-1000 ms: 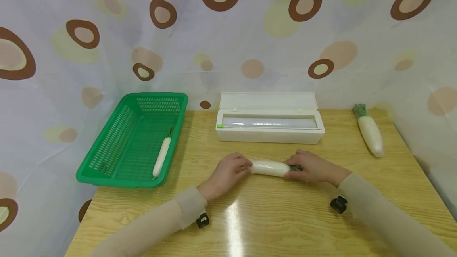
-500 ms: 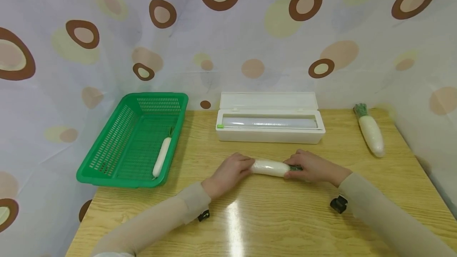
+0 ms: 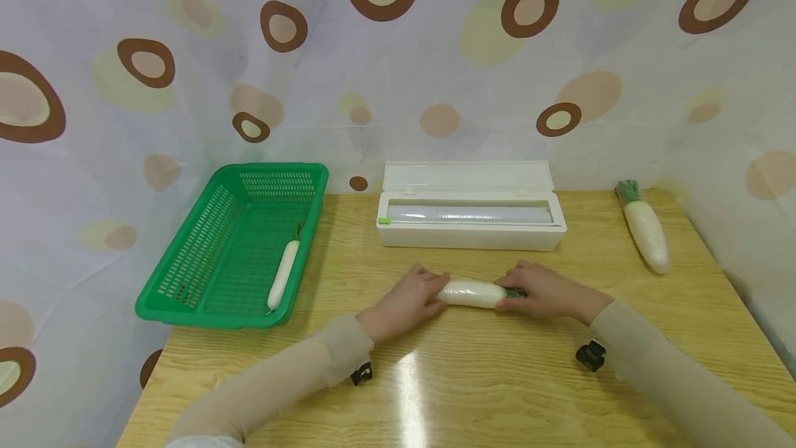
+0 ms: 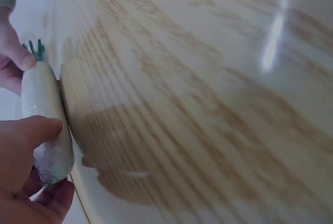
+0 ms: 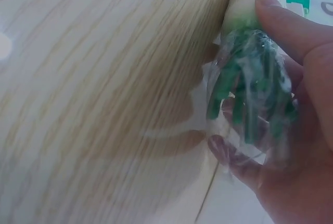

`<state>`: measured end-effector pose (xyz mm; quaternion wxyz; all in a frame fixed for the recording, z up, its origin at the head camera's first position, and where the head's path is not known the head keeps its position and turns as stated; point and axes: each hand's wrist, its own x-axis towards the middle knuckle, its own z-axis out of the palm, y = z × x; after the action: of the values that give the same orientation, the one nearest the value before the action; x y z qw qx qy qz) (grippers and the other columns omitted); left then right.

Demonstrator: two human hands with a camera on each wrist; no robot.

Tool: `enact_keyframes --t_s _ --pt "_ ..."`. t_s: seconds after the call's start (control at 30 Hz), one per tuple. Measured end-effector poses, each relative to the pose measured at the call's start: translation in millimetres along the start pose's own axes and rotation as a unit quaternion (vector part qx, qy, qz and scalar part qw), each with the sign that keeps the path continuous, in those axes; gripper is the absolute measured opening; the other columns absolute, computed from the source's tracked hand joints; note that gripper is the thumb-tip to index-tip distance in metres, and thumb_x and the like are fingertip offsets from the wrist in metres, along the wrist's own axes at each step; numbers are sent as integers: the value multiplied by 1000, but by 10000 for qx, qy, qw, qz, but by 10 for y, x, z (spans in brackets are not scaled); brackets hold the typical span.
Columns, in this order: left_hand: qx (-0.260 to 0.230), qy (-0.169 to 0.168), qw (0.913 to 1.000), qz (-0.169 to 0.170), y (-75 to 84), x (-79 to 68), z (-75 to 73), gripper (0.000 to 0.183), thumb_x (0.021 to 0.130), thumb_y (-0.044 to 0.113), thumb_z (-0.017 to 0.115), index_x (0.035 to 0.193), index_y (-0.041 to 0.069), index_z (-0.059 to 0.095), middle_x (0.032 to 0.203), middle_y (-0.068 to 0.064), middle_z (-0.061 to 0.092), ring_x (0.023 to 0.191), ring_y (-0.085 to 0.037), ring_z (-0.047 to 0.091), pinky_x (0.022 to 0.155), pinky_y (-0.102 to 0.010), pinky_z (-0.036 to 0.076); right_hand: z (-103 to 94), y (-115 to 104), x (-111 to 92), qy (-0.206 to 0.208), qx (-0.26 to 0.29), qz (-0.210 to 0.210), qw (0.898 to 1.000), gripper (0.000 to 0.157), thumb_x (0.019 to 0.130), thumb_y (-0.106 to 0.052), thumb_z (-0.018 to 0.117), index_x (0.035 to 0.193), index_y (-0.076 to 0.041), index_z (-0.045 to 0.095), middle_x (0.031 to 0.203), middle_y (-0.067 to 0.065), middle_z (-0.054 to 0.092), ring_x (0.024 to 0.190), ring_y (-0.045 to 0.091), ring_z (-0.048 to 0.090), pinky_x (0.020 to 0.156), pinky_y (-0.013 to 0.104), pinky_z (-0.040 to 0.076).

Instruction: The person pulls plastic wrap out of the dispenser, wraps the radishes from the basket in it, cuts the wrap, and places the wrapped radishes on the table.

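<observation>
A white radish [image 3: 474, 294] wrapped in clear film lies sideways on the wooden table in the head view. My left hand [image 3: 407, 303] holds its root end; in the left wrist view, the thumb lies over the wrapped radish [image 4: 47, 96] with fingertips round the tip. At the leafy end my right hand [image 3: 547, 292] grips it. Crinkled film [image 5: 250, 89] covers the cut green stalks in the right wrist view, with the thumb on the radish's shoulder and fingers under the stalks.
Behind the hands stands a white cling film box [image 3: 472, 236], lid up, with a film roll [image 3: 469, 214] inside. A green basket [image 3: 242, 261] on the left holds an unwrapped radish [image 3: 283, 274]. Another wrapped radish [image 3: 647, 235] lies at the far right, near a patterned curtain [image 3: 435, 54].
My left hand has slid slightly right and farther over the radish's root end. Film that showed loose there is now covered by the fingers. My right hand stays in place.
</observation>
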<state>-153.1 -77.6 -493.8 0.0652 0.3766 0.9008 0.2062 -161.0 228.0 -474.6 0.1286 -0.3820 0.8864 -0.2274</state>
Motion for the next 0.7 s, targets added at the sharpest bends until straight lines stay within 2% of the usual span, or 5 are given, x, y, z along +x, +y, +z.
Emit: enact_keyframes --t_s 0.2,0.3,0.43,0.53,0.7 --pt "-302 117 9994 -96 26 -32 32 78 98 40 74 156 -1 42 149 -15 57 129 -29 57 111 -39 46 -29 -20 -14 -68 -157 104 9998 49 99 -40 72 127 0 73 112 5 75 92 14 57 76 35 47" --pt "-392 556 9977 19 11 -83 7 65 99 37 72 149 0 53 148 -15 58 131 -30 57 112 -41 46 -31 -29 -21 -68 -149 110 9998 49 99 -40 71 127 0 73 113 5 74 94 16 58 78 37 48" --pt "-477 1023 9922 537 -10 -117 4 38 102 24 69 133 4 70 138 -14 67 124 -28 65 107 -38 50 -33 -16 -32 -43 -194 73 9998 47 99 -38 72 127 0 73 113 6 74 96 19 59 80 40 48" --pt "-508 1054 9905 724 -6 -108 38 32 103 20 67 131 5 71 135 -14 68 123 -27 67 106 -36 51 -19 -3 -31 -28 -242 0 9997 47 99 -37 71 127 1 72 113 7 74 97 20 60 81 41 49" --pt "-239 841 9936 711 33 -85 80 36 107 20 61 138 3 66 138 -17 65 126 -27 65 104 -35 52 -13 -8 -35 15 -188 -111 9998 45 100 -36 71 127 0 72 114 8 73 96 20 60 80 40 50"
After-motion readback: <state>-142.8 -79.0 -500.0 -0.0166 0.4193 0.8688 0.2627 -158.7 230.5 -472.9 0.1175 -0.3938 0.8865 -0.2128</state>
